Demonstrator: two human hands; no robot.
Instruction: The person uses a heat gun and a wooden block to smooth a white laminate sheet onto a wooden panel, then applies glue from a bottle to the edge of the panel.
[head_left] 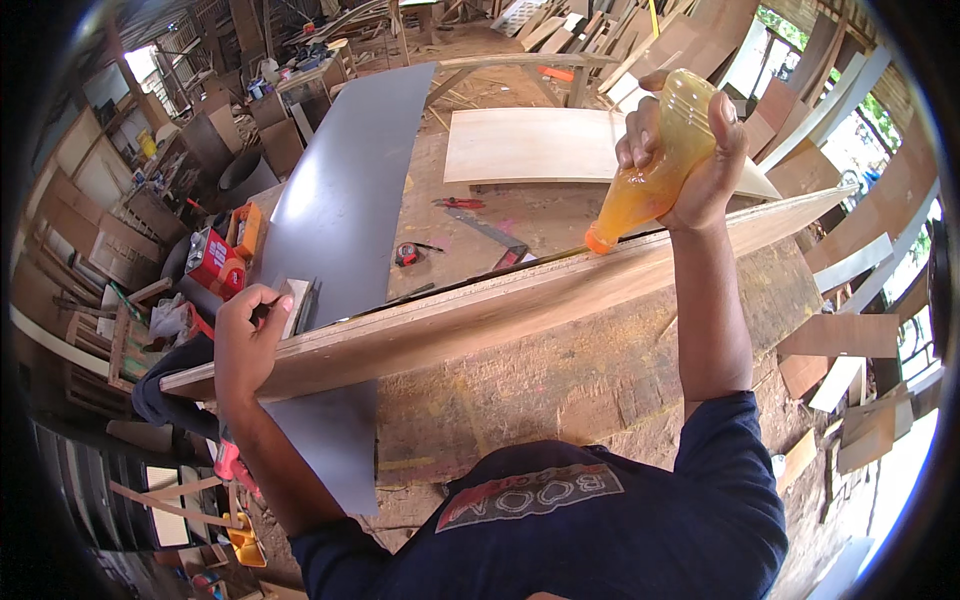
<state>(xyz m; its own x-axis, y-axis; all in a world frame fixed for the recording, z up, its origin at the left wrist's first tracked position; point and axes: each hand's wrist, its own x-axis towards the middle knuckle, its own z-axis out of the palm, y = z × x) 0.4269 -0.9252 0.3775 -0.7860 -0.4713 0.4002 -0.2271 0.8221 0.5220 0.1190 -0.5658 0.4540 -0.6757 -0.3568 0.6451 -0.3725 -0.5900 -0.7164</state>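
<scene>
My right hand (712, 185) grips a clear plastic squeeze bottle (655, 180) of yellow-orange liquid. The bottle is tilted nozzle-down, its orange cap (599, 240) at the top edge of a long wooden board (480, 335). That board stands on edge and runs diagonally from lower left to upper right in front of me. Toward its left end, my left hand (248, 335) is closed in a pinch on a small flat pale piece (297, 305), held at the board's top edge. A dark strip shows along the board's far side.
Under the board is a worn wooden worktable (480, 410) with a grey sheet (350, 150) across its left. Beyond the board lie a tape measure (407, 254), red-handled pliers (460, 203), a metal square (490, 232) and a pale plywood panel (530, 145). A red can (213, 262) stands left.
</scene>
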